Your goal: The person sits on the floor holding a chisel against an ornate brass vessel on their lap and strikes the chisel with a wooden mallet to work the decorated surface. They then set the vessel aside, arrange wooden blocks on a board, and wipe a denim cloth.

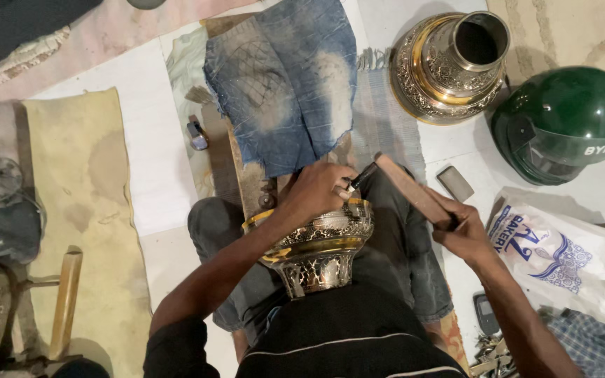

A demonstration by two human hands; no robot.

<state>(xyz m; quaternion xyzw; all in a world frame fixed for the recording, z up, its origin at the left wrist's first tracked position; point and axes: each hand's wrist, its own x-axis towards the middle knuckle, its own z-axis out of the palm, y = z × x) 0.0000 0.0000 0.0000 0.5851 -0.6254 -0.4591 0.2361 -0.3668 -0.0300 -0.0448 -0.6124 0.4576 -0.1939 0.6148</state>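
Brass-and-silver engraved metal vase (320, 252) sits in the lap; left hand (314, 192) pinches a thin black chisel (360, 177), right hand (465, 234) grips a flat wooden mallet (411, 189).

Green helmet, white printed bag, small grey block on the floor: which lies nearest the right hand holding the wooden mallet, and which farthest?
From the right hand:
1. White printed bag, just beside it, outward.
2. Small grey block, slightly ahead; close to the bag's rank.
3. Green helmet, farthest, ahead and outward.

Bare white floor (141, 133) lies open at far left. At right, a green helmet (561, 122), plastic bag (561, 252) and ornate metal vessel (449, 66) crowd the way; the near-right clutter is probably small tools.
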